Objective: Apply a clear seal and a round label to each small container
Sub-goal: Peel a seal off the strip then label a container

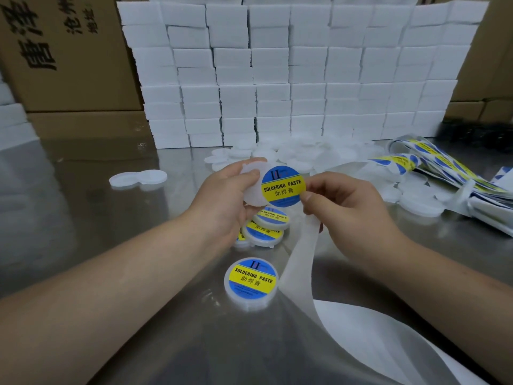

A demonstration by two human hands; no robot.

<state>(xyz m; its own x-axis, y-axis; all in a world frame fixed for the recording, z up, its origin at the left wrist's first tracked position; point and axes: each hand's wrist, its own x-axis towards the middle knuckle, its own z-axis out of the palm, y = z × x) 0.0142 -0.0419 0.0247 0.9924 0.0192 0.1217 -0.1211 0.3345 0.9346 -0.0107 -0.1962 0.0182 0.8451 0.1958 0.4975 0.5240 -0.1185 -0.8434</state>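
My left hand (222,201) grips a small round translucent white container (253,187) above the steel table. My right hand (344,207) pinches a round blue and yellow "SOLDERING PASTE" label (283,186) by its right edge, overlapping the container's right side. The same hand also holds a white backing strip (301,262) that hangs down toward me. A labelled container (251,283) lies flat on the table below my hands. Three more labelled containers (266,229) lie stacked under my left hand.
A pile of unlabelled white containers (305,154) lies behind my hands. An open container (137,179) sits to the left. Label strips (433,168) sprawl at the right. A wall of white boxes (291,79) and cardboard cartons (63,51) stand at the back.
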